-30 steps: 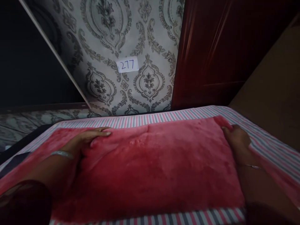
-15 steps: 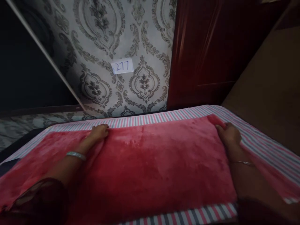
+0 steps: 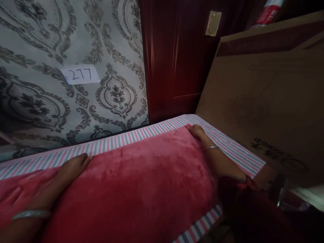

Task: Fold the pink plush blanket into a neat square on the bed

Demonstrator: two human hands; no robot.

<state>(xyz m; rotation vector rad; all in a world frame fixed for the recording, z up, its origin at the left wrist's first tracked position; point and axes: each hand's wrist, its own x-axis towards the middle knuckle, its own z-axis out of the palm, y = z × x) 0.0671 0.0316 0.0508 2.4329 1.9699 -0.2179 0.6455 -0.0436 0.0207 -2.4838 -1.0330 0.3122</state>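
A plush red blanket point(image 3: 141, 175) lies folded over a cloth with pink, grey and white stripes point(image 3: 131, 135). My left hand point(image 3: 73, 167) is closed at the blanket's far edge, left of the middle, its fingertips partly tucked out of sight. At the far right corner my right hand point(image 3: 197, 131) grips the blanket, its fingers bent over the edge and partly hidden. Faint creases run through the pile beside my left wrist.
Behind the striped cloth stands a patterned wall with a paper label reading 277 point(image 3: 82, 74), beside a dark red wooden panel point(image 3: 174, 67). A large cardboard box point(image 3: 253, 98) leans at the right. Above it shows a red and white object point(image 3: 268, 13).
The view has turned to the right, bringing the box and a wall switch into sight. Red fabric that lay right of my right arm no longer shows there; striped cloth does.
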